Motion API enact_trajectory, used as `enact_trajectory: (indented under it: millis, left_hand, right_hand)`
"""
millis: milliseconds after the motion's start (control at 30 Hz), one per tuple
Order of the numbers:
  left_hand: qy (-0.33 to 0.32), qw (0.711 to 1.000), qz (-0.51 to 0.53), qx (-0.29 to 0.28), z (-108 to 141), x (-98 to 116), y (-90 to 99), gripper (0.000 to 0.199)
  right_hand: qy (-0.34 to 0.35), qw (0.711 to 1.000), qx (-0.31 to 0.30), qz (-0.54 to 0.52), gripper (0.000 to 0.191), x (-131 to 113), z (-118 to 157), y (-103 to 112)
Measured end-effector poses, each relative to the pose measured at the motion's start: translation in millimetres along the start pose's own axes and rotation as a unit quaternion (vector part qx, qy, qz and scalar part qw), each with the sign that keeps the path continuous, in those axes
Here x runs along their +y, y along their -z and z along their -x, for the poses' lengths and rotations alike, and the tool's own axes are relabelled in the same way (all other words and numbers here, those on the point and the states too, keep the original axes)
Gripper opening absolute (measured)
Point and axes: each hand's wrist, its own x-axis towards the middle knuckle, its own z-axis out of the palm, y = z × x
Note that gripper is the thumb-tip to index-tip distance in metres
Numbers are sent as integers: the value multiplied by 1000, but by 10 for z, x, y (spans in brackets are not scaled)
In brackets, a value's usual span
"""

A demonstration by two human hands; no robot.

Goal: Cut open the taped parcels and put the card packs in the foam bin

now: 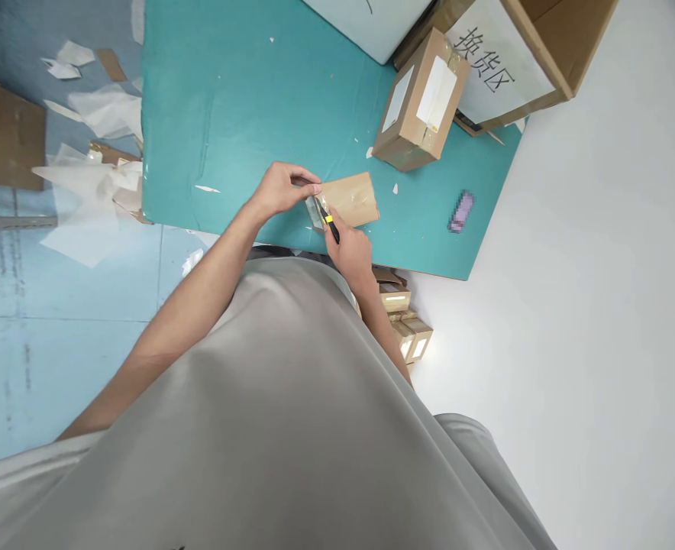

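One carton (352, 200) has its end pinched by the left hand (285, 188), apparently for steadiness. The right hand (350, 248) clasps a cutter (330, 219).

Teal table (228, 99), pale blue floor (102, 359)

A black-yellow cutter (330, 219) slants at a taped brown box (352, 200).

Purple thing (461, 211) at 2 o'clock pixelated, can't tell what. White box (372, 21) at 12, open carton (544, 57) between 1 and 2: cut by top edge. Brown box (14, 134) at 10: cut by left edge. Small boxes (415, 336) at 4: partly behind table (228, 114), right arm (386, 332). Knife (330, 219): handle partly hidden in right hand (350, 248), blade tip too small to tell.
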Motion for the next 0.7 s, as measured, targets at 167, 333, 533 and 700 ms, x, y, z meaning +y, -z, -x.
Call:
enact_trajectory:
  millis: [167,333,533,700]
  left_hand:
    - [-2,1000,4,3,4,7,-7,30]
    - [-2,1000,13,9,29,22,-27,27]
    - [-13,1000,-12,24,29,5,-45,30]
    - [-17,1000,11,23,20,-9,-45,27]
  right_hand:
    - [-17,999,-29,34,70,-57,20,51]
    - [-21,999,-7,24,67,-73,17,66]
    - [-10,998,-35,47,71,-116,23,137]
    - [-23,998,-32,51,68,-142,36,165]
